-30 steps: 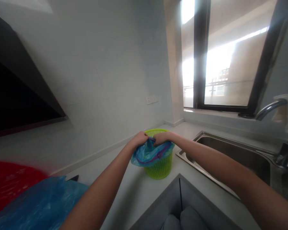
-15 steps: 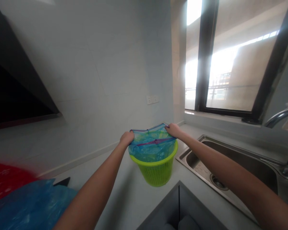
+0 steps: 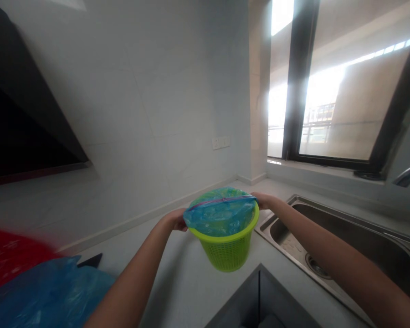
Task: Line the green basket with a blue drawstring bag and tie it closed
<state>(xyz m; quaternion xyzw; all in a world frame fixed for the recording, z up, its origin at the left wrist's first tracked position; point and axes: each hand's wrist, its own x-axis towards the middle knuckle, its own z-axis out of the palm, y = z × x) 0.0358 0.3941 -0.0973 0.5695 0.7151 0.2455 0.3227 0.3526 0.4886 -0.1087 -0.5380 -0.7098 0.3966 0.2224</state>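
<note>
A lime-green plastic basket with a meshed side stands on the countertop. A thin blue translucent plastic bag with a purple drawstring hem is inside it and drapes over its far rim. My left hand is closed at the basket's left rim, gripping the edge of the bag. My right hand grips the bag's edge at the right rim, its fingers partly hidden behind the bag. The drawstring crosses the opening between both hands.
A steel sink is set in the counter on the right, with a faucet beyond. At lower left lie a larger blue plastic bag and a red item. A dark range hood juts from the left. Sockets are on the wall.
Both hands have moved down and outward, from above the basket to its sides. The far part of the bag's mouth has come down over the back rim.
</note>
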